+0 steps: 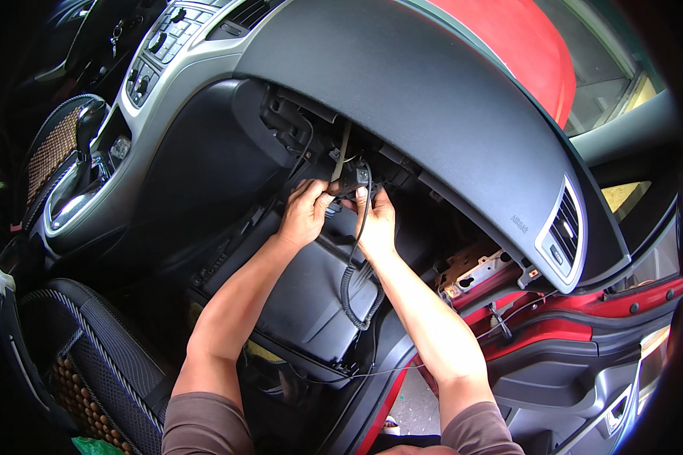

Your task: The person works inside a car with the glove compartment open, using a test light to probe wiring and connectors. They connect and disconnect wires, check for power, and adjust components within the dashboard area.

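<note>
Both of my hands reach into the opening under the passenger side of a car's dashboard. My right hand (376, 220) grips a small black box (354, 179), its thumb pressed on the near face. A black cable (366, 216) runs from beside the box down past that thumb into a coiled section (347, 296). My left hand (306, 211) is closed at the box's left side, fingertips pinched together; what lies between them is partly hidden. A pale strip or cable (342, 152) comes down from the opening to the box. Below my hands hangs the lowered dark glove box (303, 284).
Above the opening spreads the black dashboard top (402, 91), with a side air vent (565, 227) at right. The centre console (148, 98) stands at left, a seat with beaded cover (91, 387) at lower left. At right are the red door sill (539, 337) and a thin loose wire (387, 371).
</note>
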### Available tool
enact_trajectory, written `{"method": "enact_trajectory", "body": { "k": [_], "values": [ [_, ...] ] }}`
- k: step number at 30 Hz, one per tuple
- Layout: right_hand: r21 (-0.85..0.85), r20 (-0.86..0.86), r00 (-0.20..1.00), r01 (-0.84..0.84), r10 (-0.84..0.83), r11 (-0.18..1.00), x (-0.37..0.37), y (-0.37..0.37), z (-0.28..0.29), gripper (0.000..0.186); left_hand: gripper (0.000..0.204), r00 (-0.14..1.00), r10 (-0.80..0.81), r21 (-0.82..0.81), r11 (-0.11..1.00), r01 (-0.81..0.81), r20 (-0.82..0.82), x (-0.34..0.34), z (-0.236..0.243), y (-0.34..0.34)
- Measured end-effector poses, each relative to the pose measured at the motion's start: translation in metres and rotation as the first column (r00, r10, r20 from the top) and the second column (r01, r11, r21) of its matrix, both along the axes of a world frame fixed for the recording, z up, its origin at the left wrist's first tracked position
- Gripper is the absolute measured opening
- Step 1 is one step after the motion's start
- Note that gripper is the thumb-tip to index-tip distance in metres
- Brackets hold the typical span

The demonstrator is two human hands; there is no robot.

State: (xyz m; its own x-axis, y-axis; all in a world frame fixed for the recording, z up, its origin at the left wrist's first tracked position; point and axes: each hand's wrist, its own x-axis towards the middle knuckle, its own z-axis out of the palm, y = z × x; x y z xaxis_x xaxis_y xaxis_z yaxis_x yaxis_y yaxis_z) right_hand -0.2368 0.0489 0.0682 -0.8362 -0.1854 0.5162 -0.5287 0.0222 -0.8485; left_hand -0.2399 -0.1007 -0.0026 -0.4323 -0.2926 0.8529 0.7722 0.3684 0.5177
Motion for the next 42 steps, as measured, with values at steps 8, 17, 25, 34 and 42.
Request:
{"method": "enact_trajectory", "body": {
  "k": [8,17,25,34,42],
  "values": [
    [0.048,-0.024,0.999,0.035,-0.033,0.998,0.0042,-0.0015,0.0045,0.015,0.01,1.0,0.007,-0.004,1.0,-0.007,0.009,0.0,-0.001,-0.0004],
    [0.079,-0.045,0.997,0.063,-0.06,0.995,0.0015,-0.0004,0.0036,0.018,0.01,1.0,-0.01,0.007,1.0,0.01,0.01,-0.0001,-0.0004,-0.0002],
    [0.116,-0.008,1.0,0.026,-0.025,0.993,-0.0008,0.0031,0.0022,0.026,0.01,1.0,-0.024,0.017,1.0,0.024,0.005,-0.0008,-0.0016,0.0003],
    [0.074,-0.031,0.999,0.037,-0.035,0.997,0.0008,0.0007,0.0012,0.023,0.01,1.0,-0.021,0.011,1.0,0.021,0.004,0.0002,-0.0018,-0.0008],
    [0.069,-0.029,0.999,0.028,-0.027,0.997,-0.0016,0.0018,-0.0009,0.024,0.01,1.0,-0.009,0.014,1.0,0.009,0.0,-0.0014,-0.0014,0.0003]
  ]
}}
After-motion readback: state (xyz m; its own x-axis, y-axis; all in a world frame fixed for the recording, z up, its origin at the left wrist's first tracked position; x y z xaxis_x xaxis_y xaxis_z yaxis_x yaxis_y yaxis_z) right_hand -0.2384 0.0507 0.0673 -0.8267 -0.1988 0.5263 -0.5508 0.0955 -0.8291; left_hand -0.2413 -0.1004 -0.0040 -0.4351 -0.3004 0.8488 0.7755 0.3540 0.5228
